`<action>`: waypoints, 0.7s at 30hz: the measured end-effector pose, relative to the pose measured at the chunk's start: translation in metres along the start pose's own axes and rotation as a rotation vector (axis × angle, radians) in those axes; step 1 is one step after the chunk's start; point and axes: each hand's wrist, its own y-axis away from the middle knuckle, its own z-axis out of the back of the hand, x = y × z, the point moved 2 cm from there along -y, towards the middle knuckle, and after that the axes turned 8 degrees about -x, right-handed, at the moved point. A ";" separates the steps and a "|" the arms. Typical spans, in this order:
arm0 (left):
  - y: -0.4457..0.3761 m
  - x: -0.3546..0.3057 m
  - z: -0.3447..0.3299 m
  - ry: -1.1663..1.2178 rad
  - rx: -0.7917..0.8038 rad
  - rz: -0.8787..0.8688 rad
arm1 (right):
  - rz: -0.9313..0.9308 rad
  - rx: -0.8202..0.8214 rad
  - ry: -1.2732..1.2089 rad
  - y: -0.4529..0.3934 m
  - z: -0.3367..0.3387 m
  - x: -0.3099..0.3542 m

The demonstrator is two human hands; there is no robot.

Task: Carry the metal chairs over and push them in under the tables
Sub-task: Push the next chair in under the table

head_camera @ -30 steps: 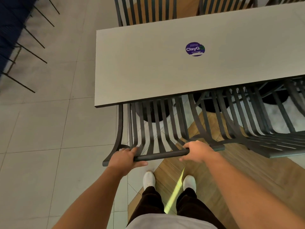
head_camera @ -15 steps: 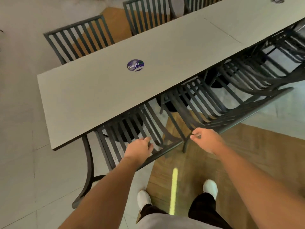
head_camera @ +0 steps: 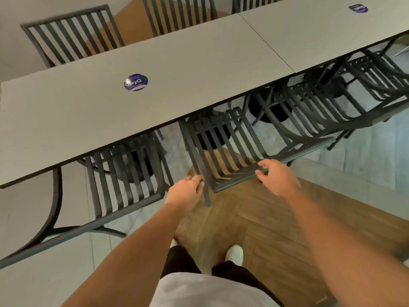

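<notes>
At the far left a dark slatted metal chair (head_camera: 124, 189) stood pushed in under the grey table (head_camera: 177, 69), its seat beneath the top and its backrest rail running low toward the left edge of the view; across the table, at the upper left, another slatted chair (head_camera: 73, 34) faced it, with a second far chair (head_camera: 177, 14) just to its right; a round purple sticker (head_camera: 135, 82) lay on the tabletop. The left hand (head_camera: 184, 191) reached forward with its fingers curled at the left corner of the middle chair (head_camera: 223, 147), beside the chair's upright bar; whether it actually clasped the metal could not be told from the blur. That middle chair sat partly under the table's near edge, its top rail slanting up to the right; the right hand (head_camera: 276, 176) rested on that rail with fingers bent over it, grasping it. Further right, more metal chairs (head_camera: 327, 107) sat tucked under the adjoining table (head_camera: 321, 29), which butted against the first; a second sticker (head_camera: 358, 8) showed on it. Below, white shoes (head_camera: 234, 252) stood on the wooden floor panel (head_camera: 265, 218), with pale tiles (head_camera: 33, 284) to the left.
</notes>
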 end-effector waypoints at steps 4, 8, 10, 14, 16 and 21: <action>-0.025 -0.028 -0.009 0.024 0.043 -0.028 | 0.062 0.108 0.092 -0.023 0.018 -0.020; -0.056 -0.038 -0.016 0.044 0.111 -0.038 | 0.065 0.172 0.196 -0.046 0.024 -0.031; -0.072 -0.039 -0.020 0.031 0.157 -0.063 | 0.040 0.189 0.213 -0.055 0.025 -0.038; -0.105 -0.040 -0.021 0.019 0.262 -0.069 | 0.015 0.240 0.237 -0.075 0.026 -0.053; -0.115 -0.045 -0.019 0.005 0.296 -0.070 | 0.017 0.270 0.274 -0.084 0.027 -0.058; -0.122 -0.062 -0.023 0.006 0.341 -0.043 | 0.054 0.379 0.353 -0.111 0.021 -0.078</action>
